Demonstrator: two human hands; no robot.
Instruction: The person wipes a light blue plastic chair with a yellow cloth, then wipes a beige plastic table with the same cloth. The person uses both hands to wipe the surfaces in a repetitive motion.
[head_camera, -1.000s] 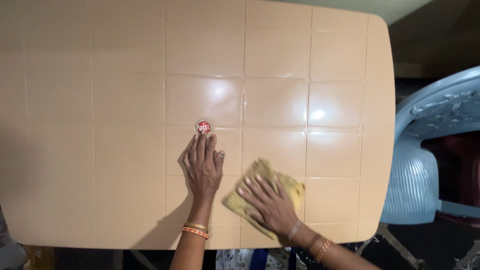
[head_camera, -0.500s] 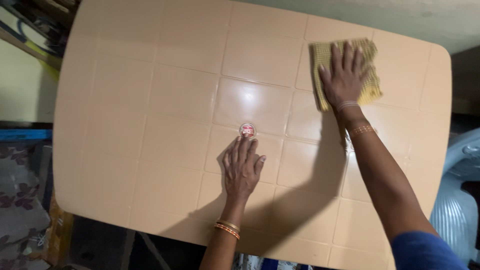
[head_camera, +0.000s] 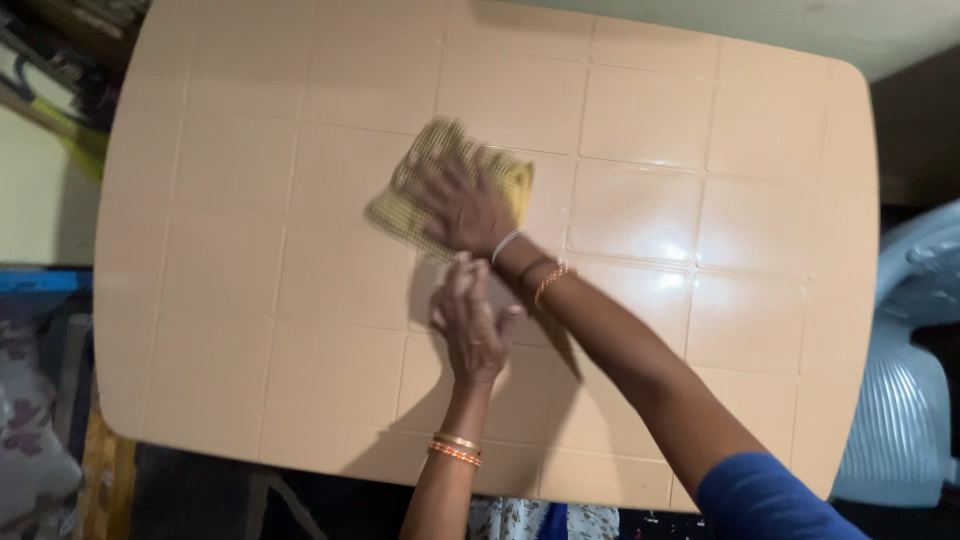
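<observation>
The right hand (head_camera: 462, 208) pressed flat, fingers spread, on the yellow cloth (head_camera: 448, 188) near the middle of the beige plastic table (head_camera: 250, 330). The left hand (head_camera: 468, 322) lay open beside it. Even pressure and overlapping strokes would probably wipe best.

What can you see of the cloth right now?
The cloth is yellow with a fine checked weave, looks like thin woven fabric, and is blurred. It lies crumpled and flat on the beige table, left of centre and toward the far side. The right hand presses down on it with fingers spread, covering its middle; edges stick out on the far, left and right sides. The left hand rests on the table just nearer, apart from the cloth.
</observation>
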